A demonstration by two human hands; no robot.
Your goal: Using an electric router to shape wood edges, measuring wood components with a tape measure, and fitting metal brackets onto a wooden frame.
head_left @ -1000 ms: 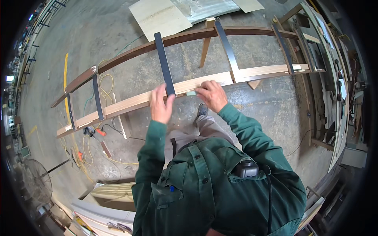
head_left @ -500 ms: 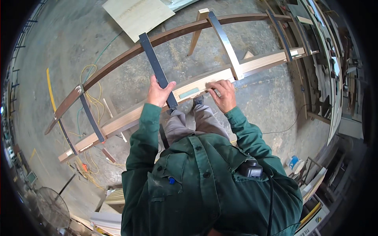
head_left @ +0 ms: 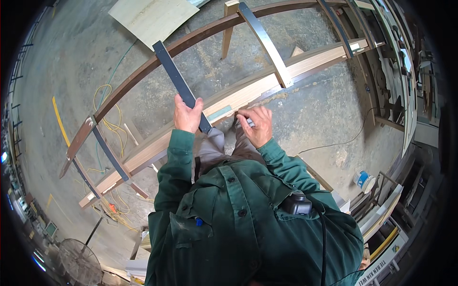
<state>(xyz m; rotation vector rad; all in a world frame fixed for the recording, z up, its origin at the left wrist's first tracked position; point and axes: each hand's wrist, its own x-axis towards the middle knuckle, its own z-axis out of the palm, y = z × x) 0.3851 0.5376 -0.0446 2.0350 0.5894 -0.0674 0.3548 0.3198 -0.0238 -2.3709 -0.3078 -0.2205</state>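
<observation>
My left hand [head_left: 187, 114] is wrapped round the near end of a dark slat [head_left: 174, 71], its thumb along the slat's side. This slat runs from a curved brown wooden rail [head_left: 132, 80] to a long pale wooden beam [head_left: 245, 91]. A light green strip [head_left: 220, 113] lies on the beam's top, between my two hands. My right hand [head_left: 257, 126] is at the beam's near edge, just right of the strip, with fingers curled and pinched together. Whatever is in that pinch is too small or hidden to make out.
More slats, one shiny [head_left: 267, 45], join rail and beam. A pale board [head_left: 152, 19] lies on the floor beyond. Yellow cords [head_left: 112, 125] loop at left, near a standing fan [head_left: 80, 262]. A white-and-blue bucket [head_left: 364, 181] and stacked frames [head_left: 381, 214] stand at right.
My right hand has moved left along the beam's near edge, closer to the green strip and my left hand. The left hand keeps its hold on the slat. The whole view has shifted slightly.
</observation>
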